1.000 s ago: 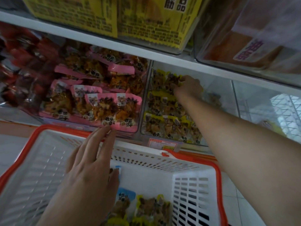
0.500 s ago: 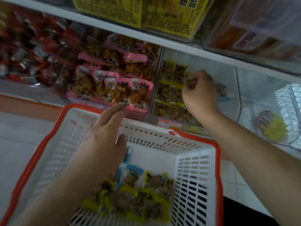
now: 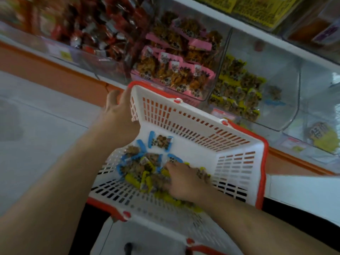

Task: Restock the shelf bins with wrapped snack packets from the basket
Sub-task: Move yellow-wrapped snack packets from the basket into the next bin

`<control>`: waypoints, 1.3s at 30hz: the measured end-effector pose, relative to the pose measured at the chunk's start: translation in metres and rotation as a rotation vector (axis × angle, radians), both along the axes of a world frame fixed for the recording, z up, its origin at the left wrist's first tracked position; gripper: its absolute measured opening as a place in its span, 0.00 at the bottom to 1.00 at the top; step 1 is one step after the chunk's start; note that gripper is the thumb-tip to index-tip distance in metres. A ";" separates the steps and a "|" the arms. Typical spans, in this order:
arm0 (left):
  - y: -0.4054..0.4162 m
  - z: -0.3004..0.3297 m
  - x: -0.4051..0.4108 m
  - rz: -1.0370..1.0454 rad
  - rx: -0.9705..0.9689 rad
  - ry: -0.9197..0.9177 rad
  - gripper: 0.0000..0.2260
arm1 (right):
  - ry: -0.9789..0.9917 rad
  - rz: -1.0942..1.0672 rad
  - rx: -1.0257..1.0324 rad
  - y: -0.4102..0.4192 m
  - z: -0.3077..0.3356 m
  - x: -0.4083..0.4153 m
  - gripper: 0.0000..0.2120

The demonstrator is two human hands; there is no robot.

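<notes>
Blurred shelf bins [image 3: 257, 85]; fingers [image 3: 171, 183] among packets [image 3: 139, 170]

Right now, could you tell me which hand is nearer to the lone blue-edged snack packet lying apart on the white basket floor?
Left. The left hand grips the basket's corner just above-left of the blue-edged snack packet; the right hand is lower, in the packet pile.

Right hand [image 3: 181, 181] fingertips buried among packets [image 3: 141, 168], grip unreadable, left hand [image 3: 117, 111] fingers hidden behind basket [image 3: 193, 126] wall, red packets [image 3: 95, 28] in far bin smeared by motion blur, packet print too small to read, top shelf boxes [image 3: 257, 10] cut off by upper edge
</notes>
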State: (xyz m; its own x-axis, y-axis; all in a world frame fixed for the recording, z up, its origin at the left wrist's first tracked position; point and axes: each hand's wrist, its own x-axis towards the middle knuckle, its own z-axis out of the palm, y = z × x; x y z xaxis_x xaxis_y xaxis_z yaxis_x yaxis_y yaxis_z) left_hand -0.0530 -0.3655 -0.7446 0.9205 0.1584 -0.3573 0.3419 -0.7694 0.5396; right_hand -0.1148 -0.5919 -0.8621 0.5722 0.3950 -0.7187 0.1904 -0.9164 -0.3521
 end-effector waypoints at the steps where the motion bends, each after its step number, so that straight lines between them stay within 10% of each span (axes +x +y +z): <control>1: 0.000 0.000 -0.002 -0.026 0.005 0.035 0.41 | -0.031 0.028 -0.030 0.003 -0.011 -0.006 0.30; 6: 0.006 0.003 -0.005 -0.059 0.005 0.057 0.43 | -0.088 0.017 -0.142 0.009 -0.034 -0.019 0.37; 11: 0.003 0.004 -0.002 0.008 0.036 0.052 0.37 | -0.115 -0.051 -0.076 -0.001 -0.023 -0.014 0.03; 20: -0.019 0.019 0.010 0.036 -0.055 -0.196 0.05 | 0.224 -0.738 0.450 -0.016 0.101 0.062 0.12; 27: -0.056 0.033 0.017 0.245 -0.650 0.325 0.17 | -0.127 -0.754 0.757 -0.049 0.138 0.079 0.16; 31: -0.065 0.019 0.025 0.325 -0.927 0.178 0.09 | -0.252 -0.566 0.791 -0.056 0.135 0.087 0.26; 39: -0.073 0.017 0.031 0.140 -0.824 -0.053 0.11 | -0.073 -0.786 1.036 -0.078 0.140 0.111 0.20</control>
